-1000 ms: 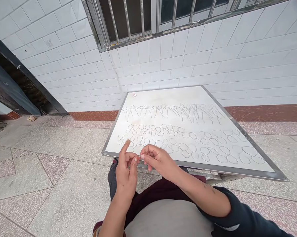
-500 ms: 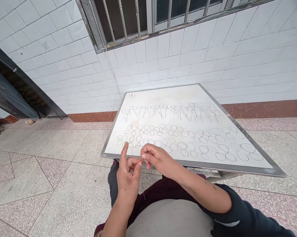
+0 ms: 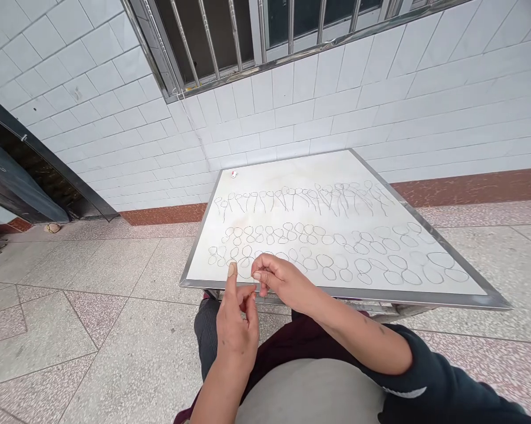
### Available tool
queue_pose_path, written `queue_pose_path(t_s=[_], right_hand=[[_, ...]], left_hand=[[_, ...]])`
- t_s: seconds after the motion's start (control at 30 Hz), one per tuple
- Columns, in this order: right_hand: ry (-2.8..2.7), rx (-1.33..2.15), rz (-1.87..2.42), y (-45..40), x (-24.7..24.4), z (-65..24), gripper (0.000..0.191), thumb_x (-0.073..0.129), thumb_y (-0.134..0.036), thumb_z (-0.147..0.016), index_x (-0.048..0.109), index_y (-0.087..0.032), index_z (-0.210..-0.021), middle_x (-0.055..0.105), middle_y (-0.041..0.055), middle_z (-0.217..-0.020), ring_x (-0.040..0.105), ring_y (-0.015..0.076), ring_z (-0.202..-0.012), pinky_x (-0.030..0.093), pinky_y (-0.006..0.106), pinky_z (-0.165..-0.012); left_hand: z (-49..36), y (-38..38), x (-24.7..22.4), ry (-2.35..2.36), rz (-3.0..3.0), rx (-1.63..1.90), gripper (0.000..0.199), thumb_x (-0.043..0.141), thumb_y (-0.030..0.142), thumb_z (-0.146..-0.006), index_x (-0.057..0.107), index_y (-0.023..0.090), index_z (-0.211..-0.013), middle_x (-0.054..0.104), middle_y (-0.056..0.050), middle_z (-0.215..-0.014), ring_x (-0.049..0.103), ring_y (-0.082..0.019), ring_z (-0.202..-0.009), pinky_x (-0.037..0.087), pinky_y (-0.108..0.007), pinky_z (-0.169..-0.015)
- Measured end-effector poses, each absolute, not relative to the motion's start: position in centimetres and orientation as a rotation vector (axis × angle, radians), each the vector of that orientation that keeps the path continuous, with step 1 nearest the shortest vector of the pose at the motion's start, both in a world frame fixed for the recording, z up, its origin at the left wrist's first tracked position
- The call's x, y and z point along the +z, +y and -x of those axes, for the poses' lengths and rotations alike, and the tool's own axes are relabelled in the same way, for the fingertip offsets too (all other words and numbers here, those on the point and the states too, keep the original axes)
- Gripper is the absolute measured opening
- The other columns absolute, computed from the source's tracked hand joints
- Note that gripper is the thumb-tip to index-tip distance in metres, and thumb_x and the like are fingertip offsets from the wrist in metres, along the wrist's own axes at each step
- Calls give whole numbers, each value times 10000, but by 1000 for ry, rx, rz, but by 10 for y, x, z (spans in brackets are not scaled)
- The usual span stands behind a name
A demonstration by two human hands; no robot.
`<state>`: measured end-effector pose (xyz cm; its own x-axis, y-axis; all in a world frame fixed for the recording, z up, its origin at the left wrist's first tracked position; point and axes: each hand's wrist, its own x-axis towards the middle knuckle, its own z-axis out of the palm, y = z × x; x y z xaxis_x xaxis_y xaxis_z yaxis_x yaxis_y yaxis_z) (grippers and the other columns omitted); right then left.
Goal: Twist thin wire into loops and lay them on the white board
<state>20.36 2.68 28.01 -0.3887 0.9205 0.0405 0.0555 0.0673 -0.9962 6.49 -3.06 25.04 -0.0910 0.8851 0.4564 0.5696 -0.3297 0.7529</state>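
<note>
My left hand (image 3: 238,333) is in front of the table's near edge, thumb and index finger pinched together and another finger pointing up. Just beyond it to the right, my right hand (image 3: 285,281) pinches with thumb and forefinger. A very thin strand, like fine wire (image 3: 254,284), runs between the two pinches; most of it is too fine to see. On the white tabletop (image 3: 287,168) lie rows of thin dark looped pieces, some as joined rings (image 3: 329,270). Those in the far row have loose tails (image 3: 331,203).
A grey metal rim (image 3: 358,292) edges the table, which stands near a white tiled wall (image 3: 265,126) with a barred window (image 3: 247,35). A small white and red thing (image 3: 234,174) lies at the far left corner. To the left are a dark doorway (image 3: 30,159) and tiled floor (image 3: 159,330).
My left hand has shifted slightly right and lower, and its pinch has parted from the right one, with the strand between them. The right hand stays nearly in place. The view has tilted slightly.
</note>
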Motion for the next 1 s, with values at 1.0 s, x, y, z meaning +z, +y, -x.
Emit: queue_pose_path(t_s=[1.0], right_hand=[[-1484,1754,567,47,289,-195,230,628,-415,-872,581,-191,-887,499,-17,-811,436,108,-700,357,259,-703]], left_hand=[[-27,-22,271,1023,-1102,1364,619,654,325,-848,420,283,-1420,662,-76,-1145,554,-210,-1112,383,-346,-950]])
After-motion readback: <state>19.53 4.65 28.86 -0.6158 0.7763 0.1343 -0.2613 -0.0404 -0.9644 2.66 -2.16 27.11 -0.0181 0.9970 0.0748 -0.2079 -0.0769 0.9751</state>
